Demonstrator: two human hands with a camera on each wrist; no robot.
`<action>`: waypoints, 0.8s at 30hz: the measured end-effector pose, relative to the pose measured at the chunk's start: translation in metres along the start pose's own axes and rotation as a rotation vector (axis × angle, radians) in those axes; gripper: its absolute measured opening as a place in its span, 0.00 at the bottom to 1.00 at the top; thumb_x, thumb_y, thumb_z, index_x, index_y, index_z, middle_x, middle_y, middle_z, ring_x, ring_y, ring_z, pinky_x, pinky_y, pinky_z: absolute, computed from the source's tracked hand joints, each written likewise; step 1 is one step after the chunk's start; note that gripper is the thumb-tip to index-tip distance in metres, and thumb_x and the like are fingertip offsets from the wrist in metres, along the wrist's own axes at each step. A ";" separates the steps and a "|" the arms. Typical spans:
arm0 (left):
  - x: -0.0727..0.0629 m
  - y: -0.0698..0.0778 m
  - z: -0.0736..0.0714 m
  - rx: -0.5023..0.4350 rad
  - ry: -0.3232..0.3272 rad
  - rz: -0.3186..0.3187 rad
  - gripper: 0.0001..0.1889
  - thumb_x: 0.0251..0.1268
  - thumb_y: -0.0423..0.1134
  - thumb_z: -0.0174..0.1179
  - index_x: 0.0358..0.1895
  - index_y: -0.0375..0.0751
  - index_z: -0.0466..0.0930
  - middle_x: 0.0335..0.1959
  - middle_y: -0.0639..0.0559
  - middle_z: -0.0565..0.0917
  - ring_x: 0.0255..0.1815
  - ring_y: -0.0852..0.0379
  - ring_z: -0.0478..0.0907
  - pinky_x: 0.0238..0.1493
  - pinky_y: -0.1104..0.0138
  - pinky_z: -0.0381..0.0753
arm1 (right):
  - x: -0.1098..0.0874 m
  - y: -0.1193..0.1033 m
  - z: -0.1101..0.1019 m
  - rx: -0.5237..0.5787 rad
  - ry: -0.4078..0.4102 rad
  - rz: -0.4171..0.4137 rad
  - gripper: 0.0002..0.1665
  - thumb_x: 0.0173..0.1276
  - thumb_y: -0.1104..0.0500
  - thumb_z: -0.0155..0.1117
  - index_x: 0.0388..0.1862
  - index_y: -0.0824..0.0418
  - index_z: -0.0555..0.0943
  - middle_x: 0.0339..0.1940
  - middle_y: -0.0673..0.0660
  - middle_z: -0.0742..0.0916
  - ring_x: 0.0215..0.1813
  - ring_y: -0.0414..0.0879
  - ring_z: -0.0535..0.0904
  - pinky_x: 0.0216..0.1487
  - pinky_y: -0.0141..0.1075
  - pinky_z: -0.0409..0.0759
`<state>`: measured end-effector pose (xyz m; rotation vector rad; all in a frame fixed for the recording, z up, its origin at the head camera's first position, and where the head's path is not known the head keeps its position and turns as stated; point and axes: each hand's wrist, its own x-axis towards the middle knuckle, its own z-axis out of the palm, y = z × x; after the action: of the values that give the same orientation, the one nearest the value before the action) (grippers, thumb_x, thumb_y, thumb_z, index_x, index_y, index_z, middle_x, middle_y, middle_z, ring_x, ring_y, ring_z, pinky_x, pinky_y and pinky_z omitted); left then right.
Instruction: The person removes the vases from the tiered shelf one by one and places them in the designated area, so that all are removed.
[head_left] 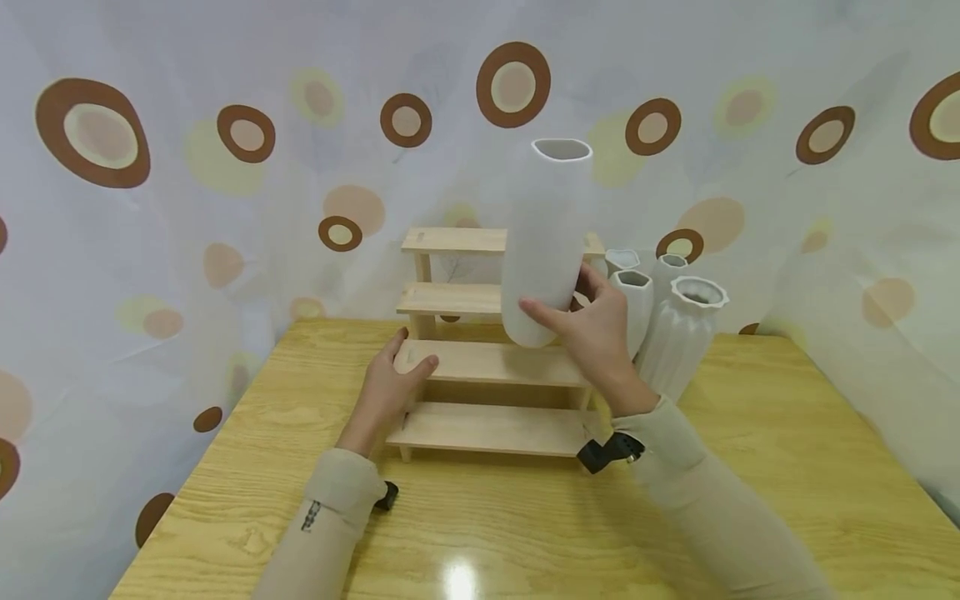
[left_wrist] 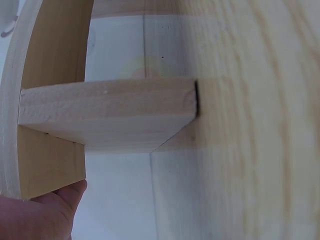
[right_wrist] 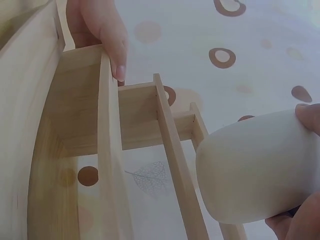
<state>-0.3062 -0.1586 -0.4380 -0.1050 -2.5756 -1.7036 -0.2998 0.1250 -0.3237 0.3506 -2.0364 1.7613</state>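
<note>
My right hand [head_left: 602, 329] grips a tall smooth white vase [head_left: 543, 233] by its lower part, thumb in front and fingers round the far side. The vase is upright, its open mouth on top, and hangs in front of the upper tiers of a stepped wooden display stand [head_left: 487, 425]. In the right wrist view the rounded base of the vase [right_wrist: 250, 167] is beside the tier edges. At the stand's left end, my left hand [head_left: 386, 387] holds the second tier from the bottom, thumb on top. The left wrist view shows only part of that hand [left_wrist: 45, 215].
Several white vases stand close together right of the stand, among them a ribbed one with a scalloped rim [head_left: 678, 342] and one with an angular mouth [head_left: 632, 304]. Beneath is a wood-grain table [head_left: 465, 517]. A cloth with printed circles [head_left: 450, 67] hangs behind.
</note>
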 end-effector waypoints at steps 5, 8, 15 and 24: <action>0.002 0.000 -0.001 0.024 0.002 0.015 0.51 0.62 0.66 0.61 0.80 0.47 0.48 0.79 0.52 0.52 0.78 0.47 0.48 0.73 0.50 0.55 | -0.004 -0.003 -0.009 -0.005 0.005 -0.006 0.44 0.45 0.53 0.86 0.61 0.61 0.78 0.54 0.54 0.82 0.56 0.46 0.76 0.60 0.43 0.77; 0.002 0.000 0.000 0.032 0.002 0.019 0.50 0.62 0.66 0.61 0.80 0.46 0.48 0.79 0.52 0.52 0.78 0.47 0.47 0.73 0.49 0.55 | -0.008 -0.003 -0.014 -0.001 0.004 0.001 0.44 0.46 0.55 0.86 0.62 0.60 0.77 0.55 0.55 0.81 0.57 0.46 0.75 0.61 0.44 0.77; 0.001 0.000 -0.001 0.032 0.000 0.026 0.51 0.62 0.66 0.60 0.80 0.46 0.48 0.79 0.53 0.52 0.78 0.47 0.47 0.74 0.48 0.54 | -0.019 -0.005 -0.025 0.010 0.008 0.009 0.43 0.48 0.57 0.85 0.64 0.62 0.76 0.56 0.56 0.81 0.57 0.46 0.76 0.59 0.39 0.78; 0.002 0.000 -0.001 0.030 -0.002 0.028 0.50 0.63 0.65 0.61 0.80 0.46 0.48 0.79 0.52 0.52 0.78 0.46 0.48 0.73 0.49 0.55 | -0.035 -0.007 -0.039 0.029 0.013 0.022 0.44 0.49 0.61 0.84 0.65 0.62 0.74 0.59 0.57 0.79 0.60 0.51 0.77 0.58 0.38 0.78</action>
<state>-0.3079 -0.1594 -0.4377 -0.1414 -2.5876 -1.6556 -0.2598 0.1590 -0.3296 0.3261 -2.0150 1.8040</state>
